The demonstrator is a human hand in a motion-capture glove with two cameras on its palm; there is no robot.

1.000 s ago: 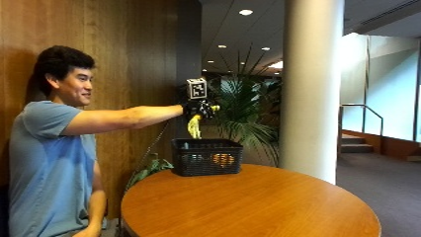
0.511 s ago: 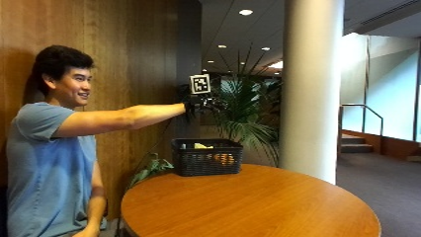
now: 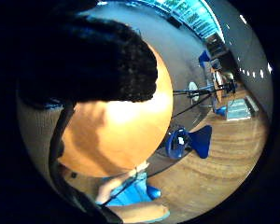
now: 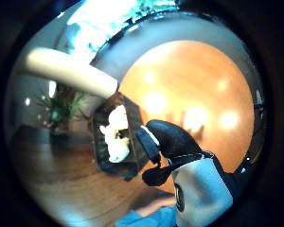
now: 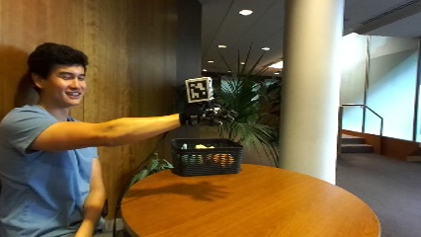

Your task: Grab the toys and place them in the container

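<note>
The yellow toy has left the black-gloved right hand (image 5: 205,114) and now lies in the black mesh plastic basket (image 5: 206,158), below the fingers (image 4: 166,137), which hang relaxed and apart, holding nothing, above the round wooden table (image 5: 263,207).

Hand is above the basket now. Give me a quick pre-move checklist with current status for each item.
1. Gloved right hand holds nothing: ok, no toy shows in its grip.
2. Toys inside the black basket: ok, pale and yellow pieces lie within its walls.
3. Basket upright on the round table: ok, near the far edge.
4. Hand apart from the basket: ok, it hovers above the rim, not touching.
5. Toys left on the table: ok, none show on the tabletop.
6. Basket's toy count: cannot tell, the mesh hides most of it.
</note>
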